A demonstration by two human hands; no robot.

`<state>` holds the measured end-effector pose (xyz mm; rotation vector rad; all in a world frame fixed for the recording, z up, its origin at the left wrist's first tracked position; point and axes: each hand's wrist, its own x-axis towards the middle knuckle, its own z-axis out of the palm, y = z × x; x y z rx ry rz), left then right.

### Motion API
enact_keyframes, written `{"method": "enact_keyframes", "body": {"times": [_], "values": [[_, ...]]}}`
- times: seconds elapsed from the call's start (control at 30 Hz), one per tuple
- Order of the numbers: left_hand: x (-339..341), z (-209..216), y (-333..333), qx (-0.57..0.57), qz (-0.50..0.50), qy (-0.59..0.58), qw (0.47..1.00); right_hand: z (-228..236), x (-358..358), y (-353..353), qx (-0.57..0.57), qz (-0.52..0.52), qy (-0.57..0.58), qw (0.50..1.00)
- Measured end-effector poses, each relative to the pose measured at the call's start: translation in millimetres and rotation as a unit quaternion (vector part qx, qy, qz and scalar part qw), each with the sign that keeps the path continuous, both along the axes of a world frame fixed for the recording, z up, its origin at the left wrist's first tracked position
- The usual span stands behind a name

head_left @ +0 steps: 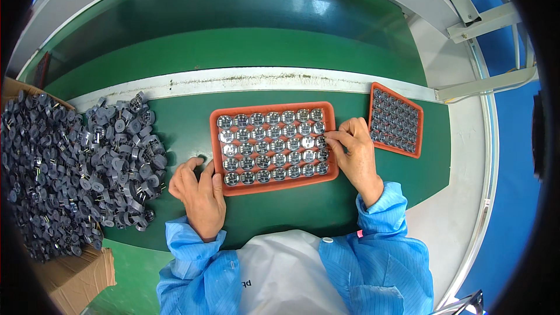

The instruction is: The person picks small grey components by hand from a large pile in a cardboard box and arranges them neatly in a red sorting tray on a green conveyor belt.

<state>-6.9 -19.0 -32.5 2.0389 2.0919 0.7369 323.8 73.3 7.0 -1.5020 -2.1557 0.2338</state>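
An orange-red tray (274, 187) lies on the green table before me, filled with rows of small round parts (262, 161) with shiny faces. My right hand (354, 151) reaches over the tray's right rim, thumb and index finger pinched on a round part (322, 142) in the rightmost column. The fingertips partly cover that part. Beside the tray's left edge rests my left hand (201, 195), its fingers apart and bent down to the table. Its thumb is close to the tray's rim; whether it touches, I cannot tell.
A big heap of dark grey round parts (116, 157) with metal prongs spreads over the left, partly in a cardboard box (81, 277). A second orange-red tray (396, 147) of round parts stands right. Behind runs a white rail (233, 80) with a green surface (233, 46) beyond.
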Motion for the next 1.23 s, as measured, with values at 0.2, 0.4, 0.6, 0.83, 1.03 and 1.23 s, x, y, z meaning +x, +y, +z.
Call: {"method": "enact_keyframes", "body": {"times": [0.2, 0.4, 0.6, 0.83, 1.03, 1.23], "values": [[0, -1, -1, 0.012, 0.006, 0.008, 1.000, -1, 3, 6, 0.015, -0.070, 0.039, 0.997], [0, -5, -3, 0.028, -0.017, 0.014, 0.999, -10, 0, 8, -0.090, -0.145, 0.089, 0.981], [1, -1, -2, 0.033, -0.019, 0.014, 0.999, -1, -13, 7, -0.065, -0.162, 0.062, 0.983], [4, -4, 0, 0.038, -0.018, -0.011, 0.999, -8, -4, 9, -0.074, -0.164, 0.149, 0.972], [4, -3, 0, 0.015, 0.001, 0.000, 1.000, -24, 3, -1, -0.140, -0.132, 0.252, 0.948], [-8, -17, -7, 0.041, -0.015, 0.019, 0.999, -33, 18, -3, -0.168, -0.132, 0.419, 0.883]]}}
